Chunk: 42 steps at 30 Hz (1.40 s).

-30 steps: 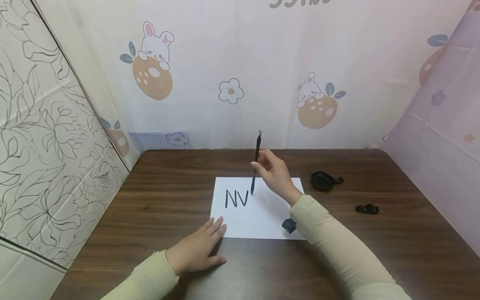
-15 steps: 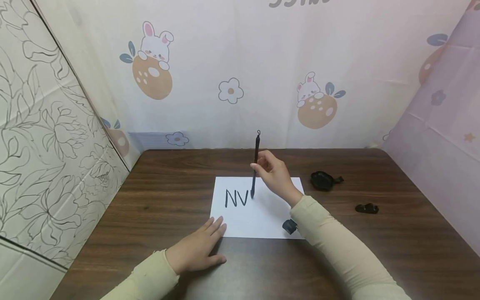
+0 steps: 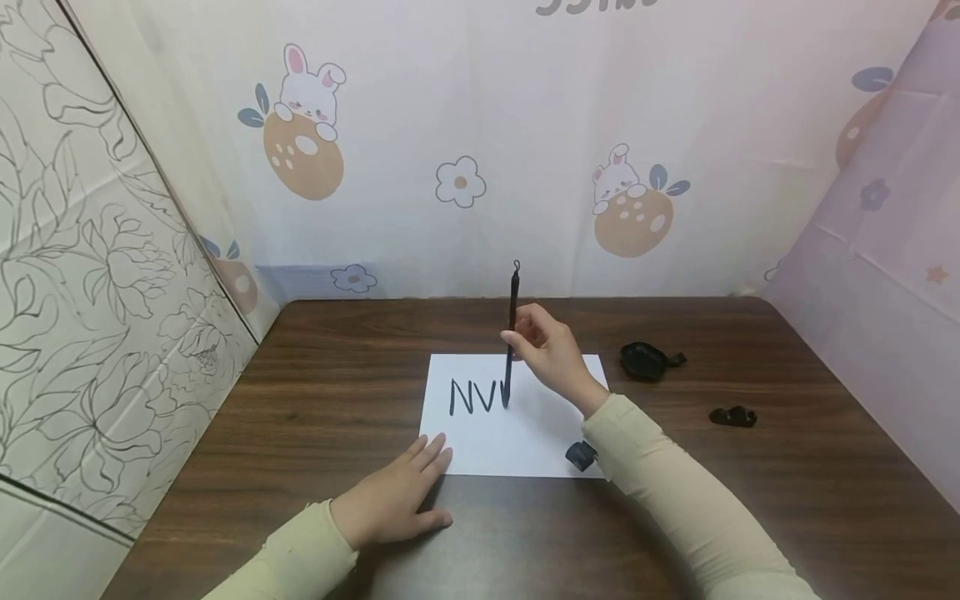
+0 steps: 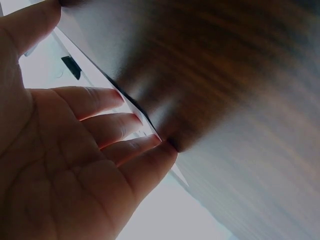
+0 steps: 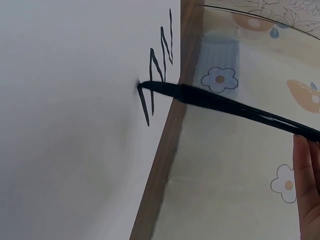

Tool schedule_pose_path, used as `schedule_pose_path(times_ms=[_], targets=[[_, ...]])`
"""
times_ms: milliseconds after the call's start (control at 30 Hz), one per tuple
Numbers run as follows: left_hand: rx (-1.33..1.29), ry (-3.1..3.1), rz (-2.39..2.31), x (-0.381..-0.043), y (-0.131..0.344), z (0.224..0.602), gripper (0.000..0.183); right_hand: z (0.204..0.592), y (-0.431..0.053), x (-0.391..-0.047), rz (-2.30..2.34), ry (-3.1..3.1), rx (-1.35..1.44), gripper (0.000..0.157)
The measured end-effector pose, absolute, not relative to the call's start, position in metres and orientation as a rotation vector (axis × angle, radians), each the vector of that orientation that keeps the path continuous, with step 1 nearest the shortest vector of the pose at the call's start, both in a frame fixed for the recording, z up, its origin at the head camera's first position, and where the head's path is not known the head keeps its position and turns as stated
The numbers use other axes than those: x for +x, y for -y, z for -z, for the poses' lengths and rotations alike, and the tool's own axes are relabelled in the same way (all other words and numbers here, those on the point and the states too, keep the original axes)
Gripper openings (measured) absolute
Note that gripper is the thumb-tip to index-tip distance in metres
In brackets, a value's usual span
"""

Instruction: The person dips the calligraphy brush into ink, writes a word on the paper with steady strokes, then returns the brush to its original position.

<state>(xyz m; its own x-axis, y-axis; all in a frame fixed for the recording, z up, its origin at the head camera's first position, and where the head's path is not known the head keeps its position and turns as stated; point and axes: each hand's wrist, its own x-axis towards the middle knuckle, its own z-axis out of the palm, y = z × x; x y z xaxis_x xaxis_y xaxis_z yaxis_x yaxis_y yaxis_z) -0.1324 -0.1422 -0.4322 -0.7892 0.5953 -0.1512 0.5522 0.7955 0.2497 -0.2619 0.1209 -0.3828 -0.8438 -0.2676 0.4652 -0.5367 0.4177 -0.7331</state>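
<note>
My right hand [image 3: 551, 350] pinches a dark calligraphy brush [image 3: 513, 300] between thumb and fingers, partway up its handle. The brush stands nearly upright, a small loop at its top end. In the right wrist view its inked tip [image 5: 150, 86] touches the white paper [image 5: 75, 60] at the end of a fresh slanting black stroke [image 5: 144, 107]. Black zigzag lines [image 3: 472, 397] resembling "NV" run to its left on the sheet. My left hand [image 3: 393, 496] lies flat with fingers straight, fingertips on the paper's near left corner and thumb on the table.
A small black dish [image 3: 643, 361] with a short handle sits on the wooden table [image 3: 322, 383], right of the paper. Nearer lies a small dark object [image 3: 733, 417]. A black block [image 3: 580, 455] rests on the paper beside my right sleeve. Patterned cloth [image 3: 525, 100] hangs behind the table.
The brush tip has moved down the paper towards me, leaving a new black stroke right of the earlier ones. My right hand has shifted slightly with it; the left hand has stayed put.
</note>
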Motion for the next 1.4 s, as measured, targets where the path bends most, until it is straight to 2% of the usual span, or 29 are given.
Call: schedule_pose_path(times_ms=[467, 900, 1400], targets=[[0.896, -2.761, -0.284, -0.132, 0.142, 0.432, 0.08, 0.384, -0.124, -0.26, -1.433, 2.387, 0.722, 0.024], [0.897, -2.761, -0.279, -0.134, 0.142, 0.431, 0.079, 0.371, -0.144, -0.266, -1.495, 2.24, 0.591, 0.021], [0.91, -2.777, -0.272, -0.132, 0.143, 0.433, 0.079, 0.363, -0.154, -0.266, -1.457, 2.258, 0.582, 0.02]])
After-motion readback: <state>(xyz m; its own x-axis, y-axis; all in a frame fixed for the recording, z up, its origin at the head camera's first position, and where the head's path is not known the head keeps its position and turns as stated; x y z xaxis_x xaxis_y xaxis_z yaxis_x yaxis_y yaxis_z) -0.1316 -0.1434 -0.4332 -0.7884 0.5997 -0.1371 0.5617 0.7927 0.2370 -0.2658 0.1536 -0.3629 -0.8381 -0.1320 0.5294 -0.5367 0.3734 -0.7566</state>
